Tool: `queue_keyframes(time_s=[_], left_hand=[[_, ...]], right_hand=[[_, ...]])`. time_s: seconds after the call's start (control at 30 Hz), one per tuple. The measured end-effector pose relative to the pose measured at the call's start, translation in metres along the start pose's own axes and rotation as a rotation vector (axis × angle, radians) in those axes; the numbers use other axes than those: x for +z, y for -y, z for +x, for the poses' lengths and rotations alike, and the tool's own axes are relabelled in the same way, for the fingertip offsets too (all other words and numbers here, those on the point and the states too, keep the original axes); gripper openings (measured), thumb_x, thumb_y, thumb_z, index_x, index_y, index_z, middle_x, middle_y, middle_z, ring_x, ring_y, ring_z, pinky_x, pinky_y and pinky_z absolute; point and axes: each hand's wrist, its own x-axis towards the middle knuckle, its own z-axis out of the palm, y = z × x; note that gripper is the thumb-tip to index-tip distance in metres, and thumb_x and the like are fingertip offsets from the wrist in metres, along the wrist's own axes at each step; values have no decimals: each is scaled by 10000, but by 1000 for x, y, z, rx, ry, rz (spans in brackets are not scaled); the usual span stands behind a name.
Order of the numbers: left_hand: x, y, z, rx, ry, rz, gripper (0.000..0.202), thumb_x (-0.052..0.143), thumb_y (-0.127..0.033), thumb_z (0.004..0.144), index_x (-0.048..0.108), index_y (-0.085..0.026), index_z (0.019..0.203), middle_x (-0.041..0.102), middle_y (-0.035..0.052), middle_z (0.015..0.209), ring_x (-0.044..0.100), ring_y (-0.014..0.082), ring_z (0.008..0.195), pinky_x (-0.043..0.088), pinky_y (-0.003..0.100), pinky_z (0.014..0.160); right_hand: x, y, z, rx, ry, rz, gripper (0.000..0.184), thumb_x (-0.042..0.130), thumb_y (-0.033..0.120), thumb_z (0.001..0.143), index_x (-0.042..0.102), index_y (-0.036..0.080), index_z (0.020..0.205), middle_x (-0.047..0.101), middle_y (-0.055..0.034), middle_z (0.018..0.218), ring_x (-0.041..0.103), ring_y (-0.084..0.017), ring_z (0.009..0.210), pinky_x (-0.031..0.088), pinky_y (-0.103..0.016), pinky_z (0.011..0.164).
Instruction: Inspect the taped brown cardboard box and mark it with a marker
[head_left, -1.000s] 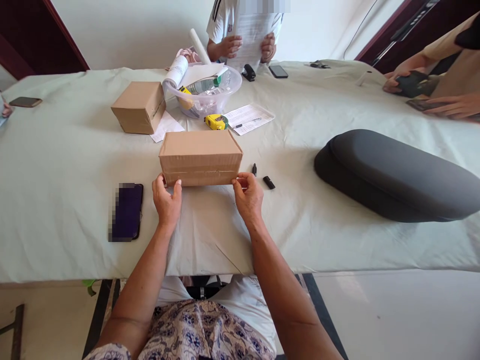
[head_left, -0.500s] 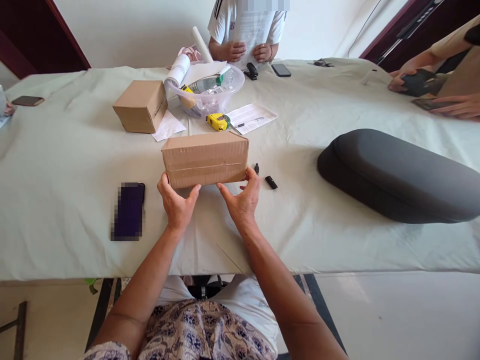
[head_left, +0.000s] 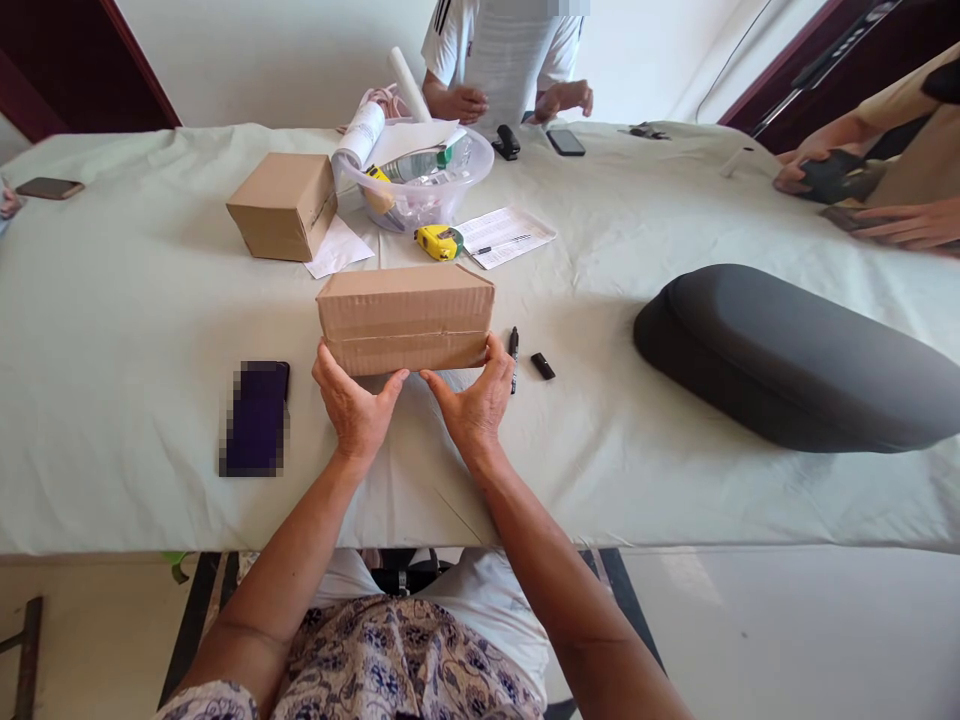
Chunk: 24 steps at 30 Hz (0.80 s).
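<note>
Between my two hands is a brown cardboard box (head_left: 406, 318), its long side facing me and a seam running across it. My left hand (head_left: 358, 408) grips the lower left corner, thumb along the bottom front edge. At the lower right corner my right hand (head_left: 472, 400) grips in the same way, its thumb close to the left one. The fingers behind the box are partly hidden. Just right of my right hand lie a black marker (head_left: 514, 358) and a small black piece (head_left: 542, 366). To the left rests a dark phone (head_left: 256, 418), partly pixelated.
Farther back stand another cardboard box (head_left: 281, 208) and a filled plastic basin (head_left: 480, 165). Near them lie a yellow tape measure (head_left: 438, 242), a printed sheet (head_left: 517, 236) and a stapler (head_left: 507, 143). A long dark case (head_left: 795, 355) occupies the right. Other people sit around the table.
The box and my hands have shifted slightly left, showing more of the marker. Across the table, the person's one hand has lifted away from the paper toward the phone there.
</note>
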Motion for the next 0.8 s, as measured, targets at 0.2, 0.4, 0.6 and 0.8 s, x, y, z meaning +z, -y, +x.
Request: queue_keyframes(time_s=[0.2, 0.4, 0.6, 0.8], left_hand=[[-5, 4, 5, 36, -56, -111, 996, 787, -577, 771, 309, -150, 1534, 477, 254, 1475, 503, 348, 1367, 500, 462, 1066], [-6, 6, 9, 83, -107, -179, 805, 695, -608, 849, 417, -207, 1490, 562, 188, 1399, 588, 275, 1239, 546, 360, 918], [-11, 7, 12, 150, -151, -221, 649, 603, -570, 933, 524, -161, 1430, 630, 187, 1282, 619, 240, 1130, 549, 319, 841], [-14, 7, 13, 183, -180, -220, 540, 503, -509, 1000, 580, -137, 1383, 660, 190, 1235, 634, 234, 1118, 520, 336, 912]], right_hand=[[-5, -7, 7, 46, -24, 228, 617, 739, 486, 817, 501, 283, 1349, 631, -79, 1181, 609, -233, 1059, 544, -406, 855], [-11, -10, 14, 67, -140, 431, 307, 622, 424, 922, 648, 236, 1163, 707, -75, 1085, 667, -183, 956, 560, -327, 752], [-19, -9, 18, 18, -210, 454, 266, 568, 430, 965, 703, 231, 1078, 734, -53, 1007, 684, -168, 900, 564, -334, 770], [-23, -12, 18, 25, -215, 443, 313, 519, 467, 983, 715, 245, 1085, 721, -34, 967, 672, -172, 886, 555, -396, 876]])
